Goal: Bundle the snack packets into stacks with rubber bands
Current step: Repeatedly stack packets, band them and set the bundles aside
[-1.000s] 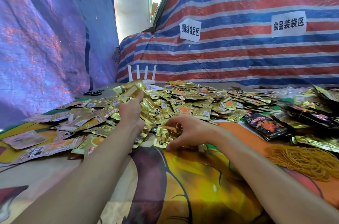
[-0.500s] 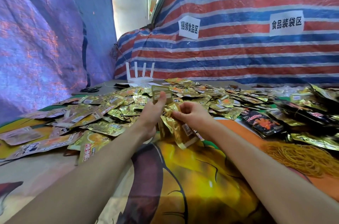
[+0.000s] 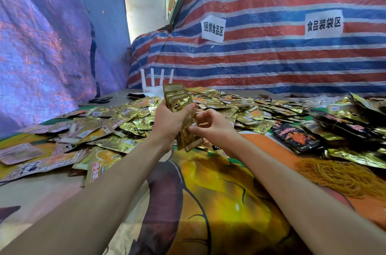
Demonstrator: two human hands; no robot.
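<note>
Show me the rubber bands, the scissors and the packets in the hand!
rubber bands [image 3: 342, 177]: head view, middle of the tan heap.
scissors [image 3: 99, 100]: head view, the dark handles.
held packets [image 3: 176, 96]: head view, top end sticking up.

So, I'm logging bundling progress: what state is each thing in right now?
Packet stack, upright, no band visible.
Left grip, holds packet stack.
Right grip, pinches packet stack's lower part.
Loose packets, strewn flat, unbundled.
Rubber bands, heaped, untouched.
Scissors, lying flat.

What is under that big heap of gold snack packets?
A colourful printed sheet shows at the near edge of the heap, grey tabletop at the far edge. Whatever lies beneath the middle is covered.
</note>
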